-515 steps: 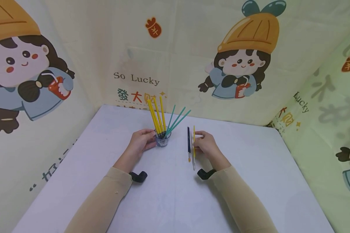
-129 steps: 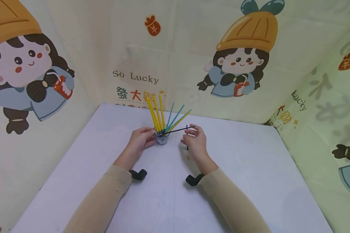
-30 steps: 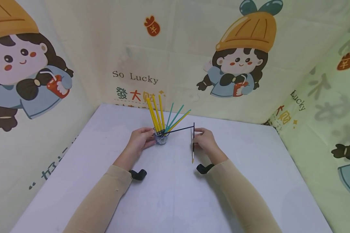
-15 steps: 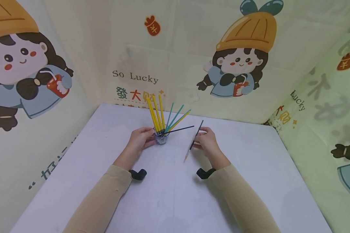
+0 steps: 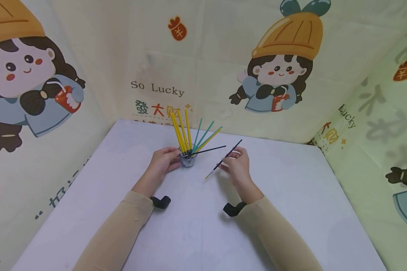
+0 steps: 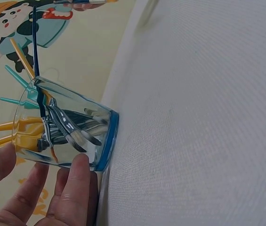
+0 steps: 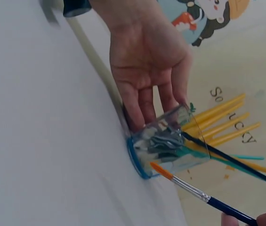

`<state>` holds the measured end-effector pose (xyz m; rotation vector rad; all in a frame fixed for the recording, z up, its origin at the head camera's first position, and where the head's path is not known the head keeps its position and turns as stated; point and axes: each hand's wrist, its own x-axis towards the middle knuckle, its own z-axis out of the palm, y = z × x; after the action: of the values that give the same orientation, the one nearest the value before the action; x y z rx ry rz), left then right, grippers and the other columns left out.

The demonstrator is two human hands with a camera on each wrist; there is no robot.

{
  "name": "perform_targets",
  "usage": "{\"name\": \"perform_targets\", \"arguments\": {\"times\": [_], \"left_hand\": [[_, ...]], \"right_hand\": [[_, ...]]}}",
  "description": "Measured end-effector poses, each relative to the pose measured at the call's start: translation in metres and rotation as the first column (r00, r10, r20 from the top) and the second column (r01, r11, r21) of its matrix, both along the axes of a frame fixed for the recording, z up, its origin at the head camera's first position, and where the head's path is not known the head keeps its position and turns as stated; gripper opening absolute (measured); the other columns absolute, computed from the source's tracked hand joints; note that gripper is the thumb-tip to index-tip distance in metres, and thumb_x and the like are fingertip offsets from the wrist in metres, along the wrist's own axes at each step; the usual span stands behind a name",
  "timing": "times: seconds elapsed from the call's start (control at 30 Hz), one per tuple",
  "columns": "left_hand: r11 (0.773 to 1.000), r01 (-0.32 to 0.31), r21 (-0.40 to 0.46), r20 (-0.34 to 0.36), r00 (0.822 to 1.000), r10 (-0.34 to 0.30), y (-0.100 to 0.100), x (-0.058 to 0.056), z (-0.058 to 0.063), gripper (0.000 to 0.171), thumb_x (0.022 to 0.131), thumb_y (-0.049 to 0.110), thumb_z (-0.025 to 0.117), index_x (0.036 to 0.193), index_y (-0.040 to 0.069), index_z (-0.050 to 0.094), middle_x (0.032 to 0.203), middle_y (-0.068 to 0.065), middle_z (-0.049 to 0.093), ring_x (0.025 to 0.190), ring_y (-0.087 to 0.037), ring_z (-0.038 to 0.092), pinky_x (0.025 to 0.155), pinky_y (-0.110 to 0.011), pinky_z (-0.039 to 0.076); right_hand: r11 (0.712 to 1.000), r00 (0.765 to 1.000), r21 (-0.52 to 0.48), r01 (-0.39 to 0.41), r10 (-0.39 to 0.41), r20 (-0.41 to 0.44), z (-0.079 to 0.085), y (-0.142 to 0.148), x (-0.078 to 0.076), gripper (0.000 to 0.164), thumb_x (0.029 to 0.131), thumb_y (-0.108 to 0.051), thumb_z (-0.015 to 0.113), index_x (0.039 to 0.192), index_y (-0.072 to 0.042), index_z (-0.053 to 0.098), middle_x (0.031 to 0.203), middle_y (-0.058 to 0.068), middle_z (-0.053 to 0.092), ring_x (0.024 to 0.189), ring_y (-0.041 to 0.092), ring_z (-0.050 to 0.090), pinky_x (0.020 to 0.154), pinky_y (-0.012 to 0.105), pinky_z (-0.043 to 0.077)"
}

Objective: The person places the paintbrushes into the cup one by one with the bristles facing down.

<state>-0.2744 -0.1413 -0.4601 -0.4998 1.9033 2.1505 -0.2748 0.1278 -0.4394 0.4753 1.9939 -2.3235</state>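
My left hand (image 5: 162,162) holds a clear glass cup (image 6: 105,141) with a blue base, thumb near the rim and fingers against its side. Several paintbrushes stand in the cup bristles down: yellow-handled brushes (image 5: 179,133), teal-handled brushes (image 5: 207,134) and one dark blue brush (image 5: 210,149) leaning far out to the right. My right hand (image 5: 238,165) pinches another dark blue paintbrush (image 7: 189,188) by its handle, just right of the cup. Its orange bristles point down and to the left, above the table. In the right wrist view only fingertips of that hand show.
The white table (image 5: 190,226) carries the cup. Behind it hangs a cream cloth (image 5: 210,75) with cartoon figures and lettering, and more cloth closes both sides. A black wrist mount (image 5: 162,203) sits on the left wrist, another black mount (image 5: 234,209) on the right.
Since the oldest frame, a yellow brush and a dark brush have gone from the right side into the cup. Lately the right hand has lifted the last dark brush, tilting it bristles leftward.
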Motion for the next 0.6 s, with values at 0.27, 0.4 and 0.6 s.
{"name": "perform_targets", "arguments": {"times": [0.27, 0.4, 0.6], "left_hand": [[1.000, -0.013, 0.001, 0.005, 1.000, 0.013, 0.001, 0.000, 0.000, 0.034, 0.108, 0.025, 0.067, 0.139, 0.011, 0.066, 0.142, -0.012, 0.064, 0.130, -0.029, 0.065, 0.107, -0.038, 0.063], [1.000, -0.011, -0.001, 0.004, 1.000, 0.011, 0.001, 0.000, 0.000, 0.034, 0.108, 0.025, 0.066, 0.139, 0.011, 0.067, 0.142, -0.012, 0.064, 0.129, -0.028, 0.065, 0.105, -0.038, 0.064], [1.000, -0.008, -0.001, 0.001, 1.000, 0.008, 0.001, 0.000, 0.000, 0.034, 0.108, 0.024, 0.066, 0.140, 0.010, 0.067, 0.142, -0.012, 0.064, 0.128, -0.028, 0.065, 0.105, -0.038, 0.064]], "right_hand": [[0.991, 0.984, -0.104, 0.079, -0.095, -0.153, 0.004, -0.015, 0.010, 0.051, 0.089, 0.019, 0.065, 0.123, -0.015, 0.045, 0.112, 0.013, 0.054, 0.086, 0.019, 0.066, 0.072, 0.035, 0.071], [0.985, 0.972, -0.147, 0.091, -0.120, -0.201, 0.006, -0.023, 0.014, 0.048, 0.089, 0.020, 0.066, 0.117, -0.014, 0.045, 0.108, 0.010, 0.053, 0.082, 0.017, 0.069, 0.071, 0.034, 0.071], [0.972, 0.957, -0.213, 0.095, -0.148, -0.248, 0.011, -0.036, 0.020, 0.044, 0.089, 0.021, 0.064, 0.115, -0.009, 0.046, 0.103, 0.007, 0.055, 0.085, 0.019, 0.070, 0.072, 0.035, 0.071]]}}
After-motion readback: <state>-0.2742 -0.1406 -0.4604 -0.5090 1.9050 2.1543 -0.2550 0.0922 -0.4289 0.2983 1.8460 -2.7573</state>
